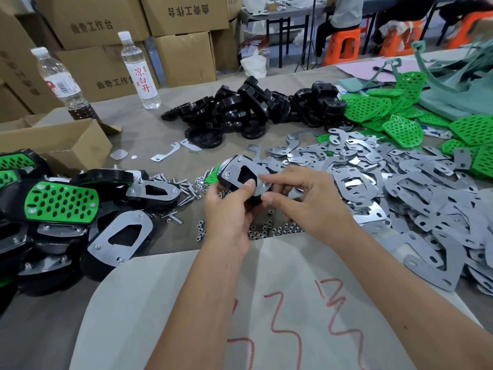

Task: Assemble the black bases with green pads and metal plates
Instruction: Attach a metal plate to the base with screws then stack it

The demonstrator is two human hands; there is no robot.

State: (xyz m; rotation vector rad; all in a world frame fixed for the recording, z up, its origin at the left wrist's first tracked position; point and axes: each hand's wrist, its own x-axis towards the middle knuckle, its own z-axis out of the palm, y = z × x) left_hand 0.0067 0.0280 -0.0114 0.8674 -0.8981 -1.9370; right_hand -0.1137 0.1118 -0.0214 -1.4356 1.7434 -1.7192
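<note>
Held base: black plastic body, grey metal plate with a dark central cutout on its upper face, screws at the plate's corners, a green edge showing at its left.
Left of it: pile of finished bases.
Gripping it from below, thumb on the plate: left hand.
Just right of it, fingertips pinching at the plate's right corner: right hand.
Farther right: loose metal plates.

Held base mostly behind fingers, seated person cropped (top edge)
</note>
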